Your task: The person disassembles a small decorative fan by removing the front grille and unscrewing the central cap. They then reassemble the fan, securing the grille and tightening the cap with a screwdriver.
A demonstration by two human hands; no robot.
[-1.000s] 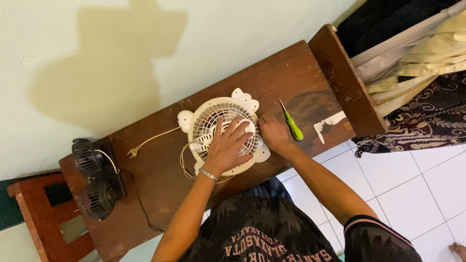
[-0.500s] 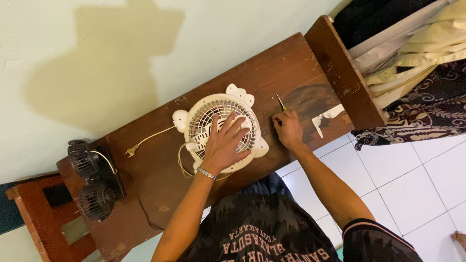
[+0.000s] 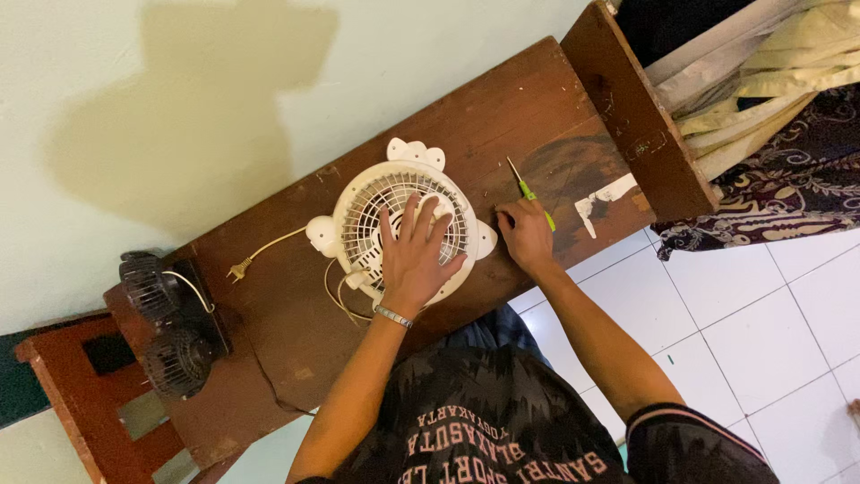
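Fan (image 3: pixel 394 215), white, round, grille up, lies flat under left hand (image 3: pixel 414 260); fingers spread wide, palm pressing grille, nothing gripped. Right hand (image 3: pixel 527 235) just right of fan, curled around green-handled screwdriver (image 3: pixel 530 193); shaft runs away from knuckles toward wall, tip off fan. Fan's cord (image 3: pixel 269 251) trails left along brown wooden bench (image 3: pixel 520 108). Black twin-fan unit (image 3: pixel 166 327) far left, well apart.

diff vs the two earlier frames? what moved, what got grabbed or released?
The right hand moved off the fan's edge onto the green-handled screwdriver lying on the wooden bench; its fingers now cover the handle, and a full grasp is unclear. The left hand stayed flat on the white fan. Fan, cord and bench did not shift.
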